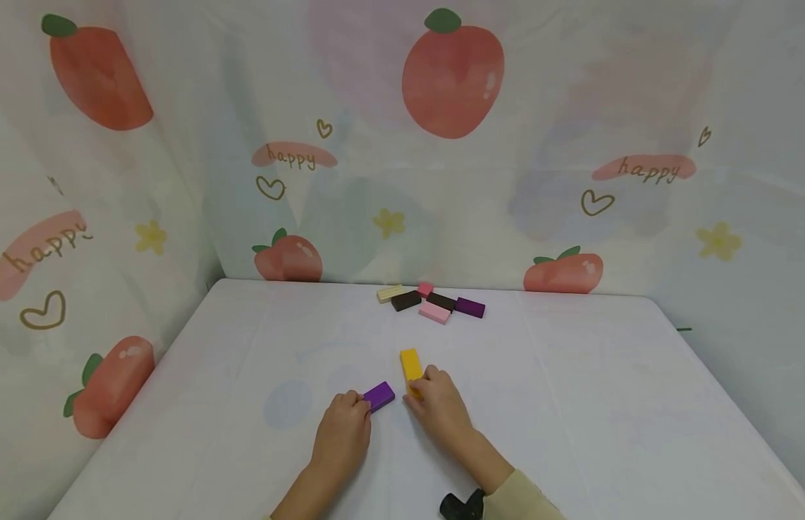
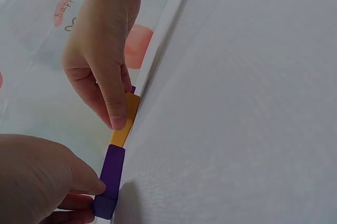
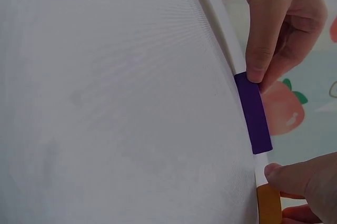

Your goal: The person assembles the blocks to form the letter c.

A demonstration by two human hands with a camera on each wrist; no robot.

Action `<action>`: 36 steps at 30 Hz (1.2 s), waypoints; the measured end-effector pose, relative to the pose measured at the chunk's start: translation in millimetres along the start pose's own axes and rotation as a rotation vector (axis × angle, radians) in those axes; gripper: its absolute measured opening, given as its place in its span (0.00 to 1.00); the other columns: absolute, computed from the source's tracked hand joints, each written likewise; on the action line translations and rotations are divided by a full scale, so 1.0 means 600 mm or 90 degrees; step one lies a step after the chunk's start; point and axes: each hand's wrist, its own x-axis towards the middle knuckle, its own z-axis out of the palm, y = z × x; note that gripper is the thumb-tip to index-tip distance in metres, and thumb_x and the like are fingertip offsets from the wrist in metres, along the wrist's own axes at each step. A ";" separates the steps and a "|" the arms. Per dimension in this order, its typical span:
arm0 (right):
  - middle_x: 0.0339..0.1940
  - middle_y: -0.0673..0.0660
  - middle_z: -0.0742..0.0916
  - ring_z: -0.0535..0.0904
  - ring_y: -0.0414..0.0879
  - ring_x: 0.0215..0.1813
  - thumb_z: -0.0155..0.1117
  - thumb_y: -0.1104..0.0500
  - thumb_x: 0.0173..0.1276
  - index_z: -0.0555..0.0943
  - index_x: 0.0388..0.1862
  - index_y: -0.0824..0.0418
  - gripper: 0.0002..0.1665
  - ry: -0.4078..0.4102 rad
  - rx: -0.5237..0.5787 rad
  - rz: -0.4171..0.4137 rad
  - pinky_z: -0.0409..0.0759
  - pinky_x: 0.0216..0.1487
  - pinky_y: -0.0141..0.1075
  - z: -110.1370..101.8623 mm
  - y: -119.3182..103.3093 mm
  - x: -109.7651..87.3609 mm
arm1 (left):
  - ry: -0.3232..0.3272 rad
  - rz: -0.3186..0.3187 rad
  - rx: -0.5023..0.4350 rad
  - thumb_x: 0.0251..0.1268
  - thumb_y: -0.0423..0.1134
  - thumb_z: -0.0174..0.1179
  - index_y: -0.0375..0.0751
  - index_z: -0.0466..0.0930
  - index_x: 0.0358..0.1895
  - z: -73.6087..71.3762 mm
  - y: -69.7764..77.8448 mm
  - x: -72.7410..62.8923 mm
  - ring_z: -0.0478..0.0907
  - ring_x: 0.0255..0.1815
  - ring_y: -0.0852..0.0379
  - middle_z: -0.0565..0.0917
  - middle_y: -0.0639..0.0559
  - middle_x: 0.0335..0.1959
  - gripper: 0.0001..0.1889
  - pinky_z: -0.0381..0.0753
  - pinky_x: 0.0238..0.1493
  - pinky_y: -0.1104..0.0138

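Observation:
Between the thumb and fingers of my left hand (image 1: 342,435) is the near end of a purple block (image 1: 380,396), its far end pointing up and right. My right hand (image 1: 442,413) pinches the near end of a yellow block (image 1: 411,363), which stretches away from me over the white table. A small gap separates the two blocks in the head view. In the left wrist view the thumb lies along the side of the purple block (image 2: 111,174). The right wrist view catches the yellow block (image 3: 269,205) at its lower edge, with the right thumb at its end.
Toward the table's back edge lies a loose group of blocks: cream (image 1: 390,293), two dark brown (image 1: 406,301), coral pink (image 1: 425,289), light pink (image 1: 434,313) and dark purple (image 1: 470,308). Fruit-printed cloth walls stand behind and beside the white table (image 1: 590,390). A black device (image 1: 463,506) sits at the right wrist.

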 end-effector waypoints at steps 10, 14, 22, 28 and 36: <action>0.25 0.48 0.71 0.64 0.41 0.28 0.72 0.55 0.53 0.86 0.35 0.63 0.15 -0.004 -0.001 -0.007 0.69 0.29 0.30 0.000 -0.003 -0.004 | -0.005 0.001 0.004 0.47 0.28 0.66 0.34 0.84 0.30 -0.005 0.004 -0.008 0.74 0.31 0.55 0.78 0.49 0.29 0.04 0.78 0.33 0.66; 0.25 0.48 0.71 0.65 0.41 0.28 0.73 0.56 0.51 0.86 0.36 0.64 0.16 -0.006 0.011 -0.012 0.69 0.29 0.30 -0.001 -0.006 -0.005 | -0.008 0.004 0.007 0.48 0.29 0.66 0.35 0.83 0.30 -0.007 0.004 -0.014 0.72 0.30 0.56 0.76 0.50 0.28 0.04 0.77 0.32 0.66; 0.25 0.49 0.71 0.65 0.42 0.28 0.75 0.58 0.49 0.85 0.36 0.65 0.15 0.003 0.023 -0.042 0.68 0.28 0.30 0.004 -0.010 -0.005 | -0.007 0.004 0.004 0.47 0.30 0.67 0.36 0.83 0.30 -0.010 0.008 -0.023 0.70 0.28 0.57 0.74 0.51 0.27 0.05 0.75 0.29 0.66; 0.26 0.49 0.71 0.66 0.41 0.29 0.75 0.59 0.49 0.85 0.37 0.65 0.16 0.005 0.029 -0.052 0.69 0.29 0.29 0.007 -0.015 -0.006 | -0.017 0.002 0.003 0.47 0.32 0.67 0.35 0.83 0.30 -0.013 0.013 -0.030 0.67 0.26 0.58 0.72 0.52 0.26 0.06 0.73 0.27 0.68; 0.27 0.50 0.72 0.67 0.42 0.30 0.74 0.62 0.48 0.85 0.37 0.65 0.15 0.008 0.024 -0.066 0.71 0.30 0.31 0.012 -0.020 -0.004 | -0.022 0.009 0.004 0.47 0.32 0.67 0.36 0.81 0.31 -0.013 0.014 -0.040 0.67 0.28 0.58 0.70 0.52 0.27 0.07 0.73 0.28 0.67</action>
